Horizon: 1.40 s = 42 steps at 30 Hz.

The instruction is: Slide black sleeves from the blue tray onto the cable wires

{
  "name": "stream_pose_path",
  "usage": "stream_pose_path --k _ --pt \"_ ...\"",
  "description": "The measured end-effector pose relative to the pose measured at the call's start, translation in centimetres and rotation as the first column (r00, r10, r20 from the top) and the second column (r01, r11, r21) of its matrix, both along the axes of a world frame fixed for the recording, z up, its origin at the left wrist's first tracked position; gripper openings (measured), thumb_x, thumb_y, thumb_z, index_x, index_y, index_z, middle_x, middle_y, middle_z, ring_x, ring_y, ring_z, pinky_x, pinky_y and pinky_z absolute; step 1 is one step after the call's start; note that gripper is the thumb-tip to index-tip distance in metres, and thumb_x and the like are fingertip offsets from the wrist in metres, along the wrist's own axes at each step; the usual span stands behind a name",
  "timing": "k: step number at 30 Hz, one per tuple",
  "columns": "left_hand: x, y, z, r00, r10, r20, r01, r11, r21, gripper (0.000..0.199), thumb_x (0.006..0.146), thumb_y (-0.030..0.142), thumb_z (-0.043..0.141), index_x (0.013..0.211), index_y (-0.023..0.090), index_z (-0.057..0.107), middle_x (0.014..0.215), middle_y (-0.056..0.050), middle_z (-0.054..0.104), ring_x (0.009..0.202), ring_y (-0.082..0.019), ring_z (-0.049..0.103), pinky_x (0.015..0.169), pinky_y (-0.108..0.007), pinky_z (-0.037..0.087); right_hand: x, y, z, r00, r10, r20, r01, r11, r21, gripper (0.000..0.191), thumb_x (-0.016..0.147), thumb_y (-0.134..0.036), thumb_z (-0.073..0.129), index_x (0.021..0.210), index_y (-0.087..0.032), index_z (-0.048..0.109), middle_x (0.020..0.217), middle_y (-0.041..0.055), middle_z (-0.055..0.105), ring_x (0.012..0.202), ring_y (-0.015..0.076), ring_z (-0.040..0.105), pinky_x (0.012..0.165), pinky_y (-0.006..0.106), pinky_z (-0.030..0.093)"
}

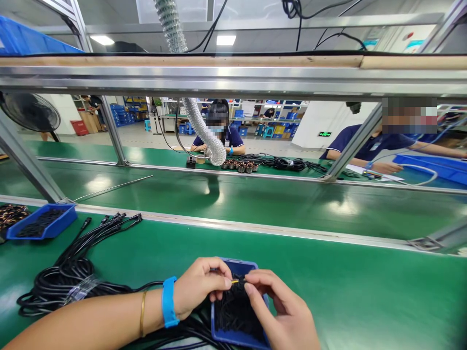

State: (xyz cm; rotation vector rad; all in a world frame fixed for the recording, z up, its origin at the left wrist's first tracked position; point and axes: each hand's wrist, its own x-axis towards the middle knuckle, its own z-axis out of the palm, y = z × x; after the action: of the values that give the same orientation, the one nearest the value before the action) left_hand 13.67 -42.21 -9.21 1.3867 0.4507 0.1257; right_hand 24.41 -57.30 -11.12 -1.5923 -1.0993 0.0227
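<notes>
Between thumb and forefinger, my left hand [200,283] pinches a short yellow wire end [235,282]. A blue band and a thin bracelet circle that wrist. My right hand [282,307] closes its fingertips on a small black piece [242,280] at the tip of the wire; whether the piece is around the wire or only touching it, I cannot tell. Both hands are above a blue bin [239,265], which holds many thin black pieces [233,313]. Black cables [184,330] pass under my left forearm and beside the bin.
A bundle of black cables [78,272] with plugs lies left. Behind it stands a blue tray [71,214] of black parts. A metal rail [233,226] edges the green bench; a silver duct [199,121] hangs ahead. Two co-workers [235,138] sit opposite.
</notes>
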Motion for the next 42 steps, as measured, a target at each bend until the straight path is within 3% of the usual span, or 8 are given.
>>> stream_pose_path --k 4,13,20,25,30,35,40,42 --pt "0.0 0.0 -0.3 1.0 -0.002 0.016 0.002 1.0 -0.015 0.025 0.062 0.034 0.068 0.073 0.014 0.058 0.058 0.003 0.05 0.053 -0.009 0.046 0.051 -0.022 0.034 -0.1 0.1 0.1 0.999 0.021 -0.04 -0.023 0.999 -0.029 0.011 0.09 -0.029 0.063 0.087 -0.02 0.07 0.083 0.0053 0.071 0.073 0.0171 0.069 0.065 0.021 0.056" --pt "-0.4 0.1 -0.8 0.996 0.004 0.094 0.002 0.998 -0.063 0.047 0.063 0.05 0.083 0.078 0.013 0.058 0.064 0.001 0.057 0.057 -0.009 0.052 0.058 -0.024 0.042 0.2 -0.3 0.1 0.953 0.04 -0.301 -0.087 0.986 -0.142 0.03 0.085 -0.048 0.066 0.083 -0.018 0.071 0.078 0.0054 0.07 0.068 0.0175 0.065 0.061 0.023 0.054" --pt "-0.4 0.0 -0.6 0.996 -0.028 0.081 0.034 0.996 -0.078 0.045 0.064 0.048 0.082 0.078 0.014 0.057 0.061 0.0 0.06 0.057 -0.011 0.056 0.061 -0.025 0.044 -0.1 0.5 0.1 0.979 0.117 -0.167 -0.135 0.985 -0.103 0.02 0.089 -0.036 0.063 0.081 -0.02 0.072 0.072 0.0023 0.071 0.064 0.0151 0.068 0.06 0.02 0.055" --pt "-0.4 0.0 -0.3 0.999 -0.028 0.041 0.033 0.994 -0.106 0.034 0.065 0.041 0.075 0.075 0.014 0.057 0.053 0.0 0.058 0.05 -0.011 0.054 0.053 -0.023 0.039 0.5 -0.2 0.1 0.999 0.019 -0.048 -0.02 1.0 -0.022 0.01 0.09 -0.028 0.064 0.093 -0.021 0.07 0.088 0.0047 0.073 0.077 0.0166 0.07 0.069 0.021 0.057" --pt "-0.4 -0.1 -0.1 0.999 -0.05 0.016 0.051 0.995 -0.085 0.033 0.064 0.041 0.074 0.073 0.014 0.057 0.052 0.0 0.058 0.048 -0.011 0.053 0.051 -0.022 0.037 0.4 -0.3 0.6 0.998 0.025 0.061 -0.024 1.0 -0.015 0.007 0.091 -0.024 0.062 0.093 -0.021 0.068 0.085 0.0052 0.071 0.071 0.0155 0.068 0.065 0.021 0.057" --pt "-0.4 -0.1 -0.1 0.998 -0.059 0.004 0.059 0.997 -0.059 0.035 0.064 0.043 0.075 0.073 0.014 0.057 0.053 0.001 0.057 0.048 -0.01 0.053 0.05 -0.021 0.037 0.1 0.1 1.6 0.985 0.018 0.174 -0.022 1.0 0.022 0.008 0.092 -0.023 0.06 0.09 -0.021 0.068 0.077 0.0021 0.07 0.063 0.0131 0.067 0.06 0.018 0.055" --pt "-0.6 0.0 -0.3 0.997 -0.073 0.007 0.073 0.997 -0.007 0.042 0.066 0.046 0.077 0.085 0.012 0.061 0.058 0.002 0.057 0.052 -0.011 0.057 0.053 -0.022 0.041 1.0 -0.1 1.6 0.923 0.106 0.369 -0.123 0.992 0.021 0.019 0.092 -0.013 0.058 0.101 -0.025 0.07 0.086 -0.0012 0.075 0.075 0.0107 0.072 0.072 0.014 0.057" --pt "-0.6 0.0 -0.3 0.997 -0.081 0.017 0.081 0.997 -0.002 0.042 0.068 0.046 0.077 0.087 0.012 0.062 0.058 0.002 0.057 0.052 -0.011 0.057 0.053 -0.021 0.041 1.3 -0.2 1.6 0.917 0.066 0.394 -0.09 0.995 0.043 0.022 0.092 -0.012 0.057 0.106 -0.025 0.069 0.088 -0.0021 0.076 0.074 0.0095 0.073 0.072 0.012 0.056"
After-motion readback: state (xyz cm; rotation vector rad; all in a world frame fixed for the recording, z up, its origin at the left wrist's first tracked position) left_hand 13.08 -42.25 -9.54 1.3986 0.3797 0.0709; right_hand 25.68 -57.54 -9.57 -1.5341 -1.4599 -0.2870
